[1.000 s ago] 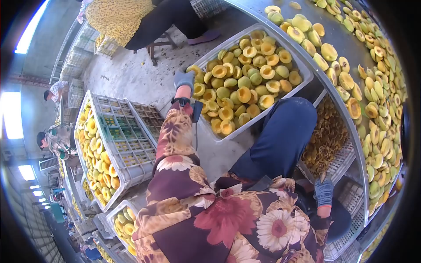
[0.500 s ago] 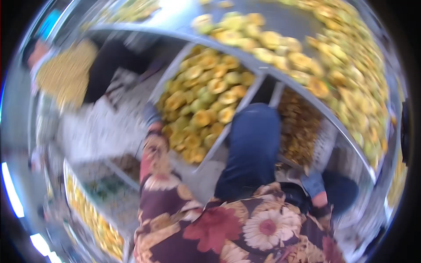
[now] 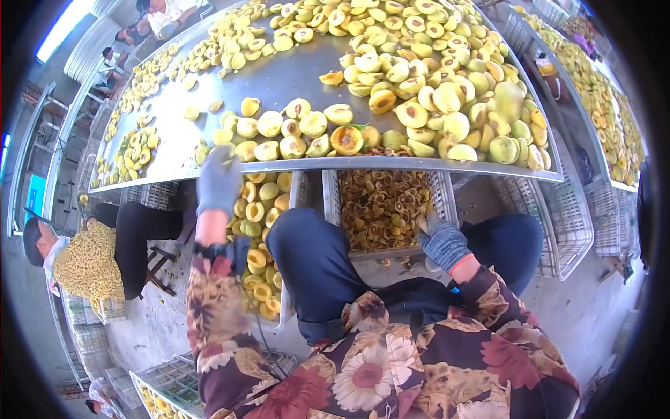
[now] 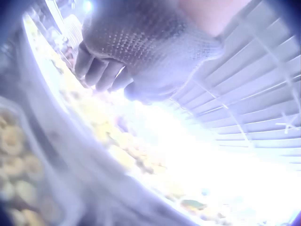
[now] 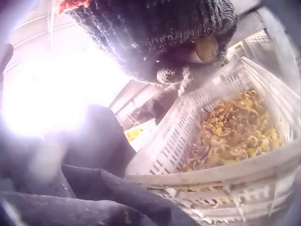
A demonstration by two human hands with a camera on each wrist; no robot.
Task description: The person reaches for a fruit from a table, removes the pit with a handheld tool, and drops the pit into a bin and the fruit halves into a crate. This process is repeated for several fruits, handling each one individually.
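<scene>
My left hand (image 3: pixel 218 183), in a grey knit glove, is over the near edge of the metal table (image 3: pixel 279 78), beside halved yellow-green stone fruit (image 3: pixel 271 124). In the left wrist view its fingers (image 4: pixel 96 73) bend loosely, with nothing seen between them. My right hand (image 3: pixel 445 244), gloved in grey knit, is at the near right corner of a white crate (image 3: pixel 447 199) of brown pits and scraps (image 3: pixel 384 209). It grips a slim thing whose rounded tan end (image 5: pixel 206 48), like a wooden handle, pokes out of the fist; the rest is hidden.
A crate of fruit halves (image 3: pixel 257 209) stands under the table edge, left of my knee (image 3: pixel 307 244). A seated person in a yellow patterned top (image 3: pixel 84 262) is at the left. White crates (image 3: pixel 548 216) stand at the right. Behind my left arm is another crate (image 3: pixel 167 384).
The head view has swung toward the table. My left hand has moved from the fruit crate's rim up to the table edge. The right hand stays low by the scrap crate.
</scene>
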